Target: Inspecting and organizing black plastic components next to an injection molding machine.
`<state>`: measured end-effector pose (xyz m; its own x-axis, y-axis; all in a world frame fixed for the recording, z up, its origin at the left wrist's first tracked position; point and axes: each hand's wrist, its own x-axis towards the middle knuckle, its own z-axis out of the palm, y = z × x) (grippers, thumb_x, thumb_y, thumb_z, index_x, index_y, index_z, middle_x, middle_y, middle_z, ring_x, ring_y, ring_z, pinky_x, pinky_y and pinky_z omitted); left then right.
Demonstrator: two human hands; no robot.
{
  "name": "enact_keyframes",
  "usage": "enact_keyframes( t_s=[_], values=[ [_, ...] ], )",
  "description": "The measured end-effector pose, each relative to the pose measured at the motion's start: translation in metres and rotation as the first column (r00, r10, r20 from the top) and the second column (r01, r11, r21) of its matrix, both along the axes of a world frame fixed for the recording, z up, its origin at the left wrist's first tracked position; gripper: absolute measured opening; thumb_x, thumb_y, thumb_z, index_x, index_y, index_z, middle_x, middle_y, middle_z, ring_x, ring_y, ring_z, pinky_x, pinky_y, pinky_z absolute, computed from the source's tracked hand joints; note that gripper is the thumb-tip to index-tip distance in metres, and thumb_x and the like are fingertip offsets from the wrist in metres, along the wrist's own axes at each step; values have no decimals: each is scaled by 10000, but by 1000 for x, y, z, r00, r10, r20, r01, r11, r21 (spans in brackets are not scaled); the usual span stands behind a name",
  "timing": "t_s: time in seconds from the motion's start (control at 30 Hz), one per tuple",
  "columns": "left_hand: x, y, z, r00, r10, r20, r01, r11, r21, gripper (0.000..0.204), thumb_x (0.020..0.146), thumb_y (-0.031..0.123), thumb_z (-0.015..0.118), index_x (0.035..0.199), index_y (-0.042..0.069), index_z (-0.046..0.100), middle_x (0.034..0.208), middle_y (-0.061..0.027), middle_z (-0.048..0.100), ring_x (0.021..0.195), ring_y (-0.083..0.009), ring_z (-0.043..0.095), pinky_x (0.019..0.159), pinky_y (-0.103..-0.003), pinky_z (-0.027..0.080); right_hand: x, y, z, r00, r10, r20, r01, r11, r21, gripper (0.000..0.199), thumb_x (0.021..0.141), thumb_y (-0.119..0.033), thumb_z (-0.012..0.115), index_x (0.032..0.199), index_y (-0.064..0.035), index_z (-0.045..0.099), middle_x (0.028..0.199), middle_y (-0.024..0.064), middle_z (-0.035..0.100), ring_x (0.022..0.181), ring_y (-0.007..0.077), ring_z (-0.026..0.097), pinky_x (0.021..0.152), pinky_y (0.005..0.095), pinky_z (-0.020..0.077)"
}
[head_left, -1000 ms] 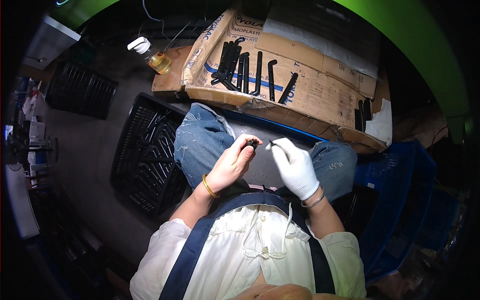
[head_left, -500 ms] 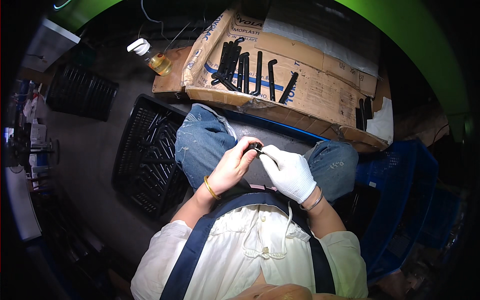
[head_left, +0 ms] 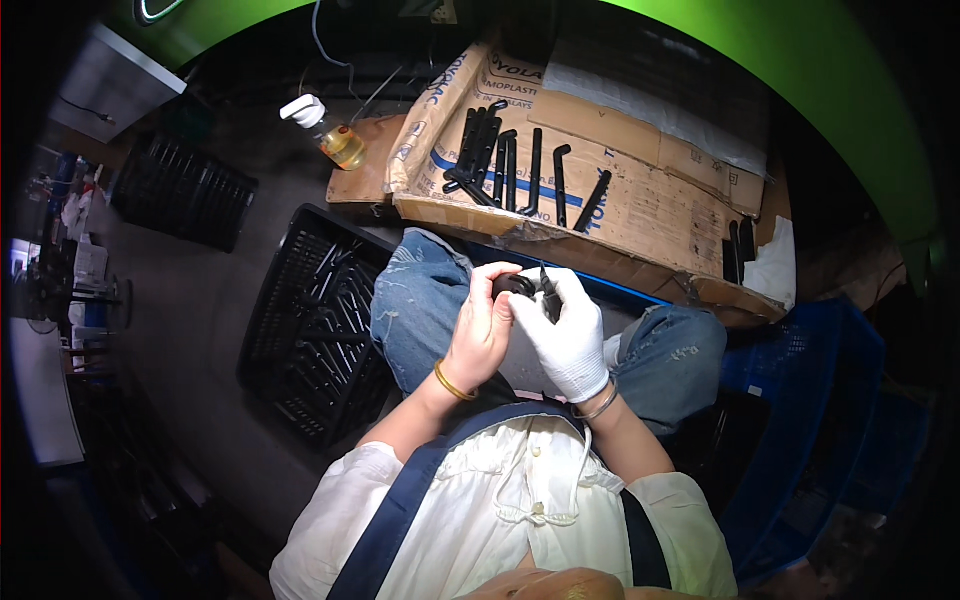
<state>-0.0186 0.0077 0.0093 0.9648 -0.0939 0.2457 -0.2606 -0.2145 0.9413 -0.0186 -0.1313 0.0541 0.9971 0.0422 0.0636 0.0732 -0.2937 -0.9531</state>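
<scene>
My bare left hand (head_left: 482, 325) is closed around a black part with a rounded end (head_left: 516, 287), held above my lap. Most of that part is hidden by the fingers, so its full shape does not show. My right hand (head_left: 566, 335), in a white knitted glove, touches it from the other side. Its thumb and fingers are closed on a slim dark tool with a pointed tip (head_left: 546, 287); the tip points away from me. Beyond the hands, several black bent tubes (head_left: 536, 172) lie on a flattened cardboard box (head_left: 650, 215).
A black crate (head_left: 262, 320) of long black pieces stands on the floor at my left, with stacked black baskets (head_left: 180, 190) behind it. A pump bottle (head_left: 340, 145) of yellow liquid stands at the cardboard's left. Blue crates (head_left: 800, 400) sit at my right.
My right hand has turned more upright, and the pointed dark tool now shows in it. My left hand still grips the black part. The whole view has shifted slightly.
</scene>
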Motion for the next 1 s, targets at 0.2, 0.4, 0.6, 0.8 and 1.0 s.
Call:
enact_keyframes(
  t_s=[0.2,0.4,0.6,0.8,1.0],
  values=[
    [-16,25,-14,877,-367,-311,101,773,-627,433,1029,282,404,1350,-7,400,1265,-95,525,1165,-167,490,1036,-304,332,17,-4,-7,922,387,-30,-381,917,116,242,898,-113,635,1120,-15,627,975,153,685,888,252,692,781,310,525],
    [-21,48,-33,909,-332,-253,78,731,-678,434,972,403,459,1092,0,566,933,-60,586,815,-119,517,734,-237,397,8,18,5,941,334,-62,-339,931,-136,243,905,-170,615,1105,-32,605,939,153,677,819,291,669,730,337,531],
    [-16,45,-41,987,-147,-73,71,782,-620,372,935,407,555,884,43,495,832,-55,526,750,-109,441,688,-243,361,-12,21,-2,896,426,123,-381,881,-280,168,944,-135,534,1049,-21,602,884,179,657,726,331,656,647,385,524],
    [-15,44,-41,998,-57,27,63,846,-530,371,924,398,576,887,40,486,832,-71,525,767,-144,468,719,-270,390,-16,28,5,923,384,-5,-377,903,-207,158,936,-133,543,1043,-40,611,877,173,655,728,349,652,630,392,524],
    [-14,45,-41,998,-37,50,55,889,-455,390,916,412,584,884,34,492,837,-74,526,764,-150,474,715,-279,400,-16,26,11,907,414,-73,-420,890,-177,150,946,-104,528,1048,-15,592,870,210,629,756,383,645,647,389,505]
  ],
)
